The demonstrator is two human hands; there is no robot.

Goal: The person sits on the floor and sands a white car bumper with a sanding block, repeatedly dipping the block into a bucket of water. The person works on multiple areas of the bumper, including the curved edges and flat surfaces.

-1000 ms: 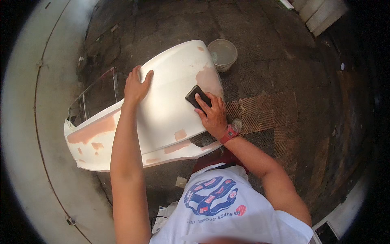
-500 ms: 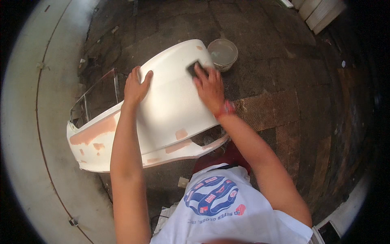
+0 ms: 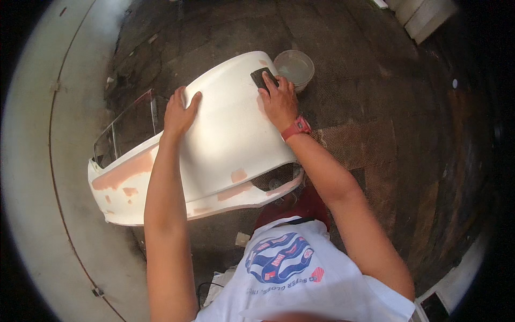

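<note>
A white car bumper [image 3: 230, 129] with pinkish-brown filler patches lies slanted in front of me. My left hand [image 3: 179, 114] grips its upper left edge, fingers over the rim and thumb spread on the white face. Near the bumper's far right end, my right hand [image 3: 280, 102] presses a dark piece of sandpaper [image 3: 263, 79] flat against the surface, with fingers on top of it. A red watch [image 3: 298, 127] is on my right wrist. The undersides of the sandpaper and of my left fingertips are hidden.
A round bucket [image 3: 298, 67] holding cloudy liquid stands just beyond the bumper's right end. Dark, worn matting [image 3: 359, 107] covers the floor. At left runs a pale strip [image 3: 32, 161] with a thin cable along it. A small beige block [image 3: 242, 239] lies near my body.
My right hand and the sandpaper have shifted slightly up and right over the bumper, toward its end. My left hand keeps its place.
</note>
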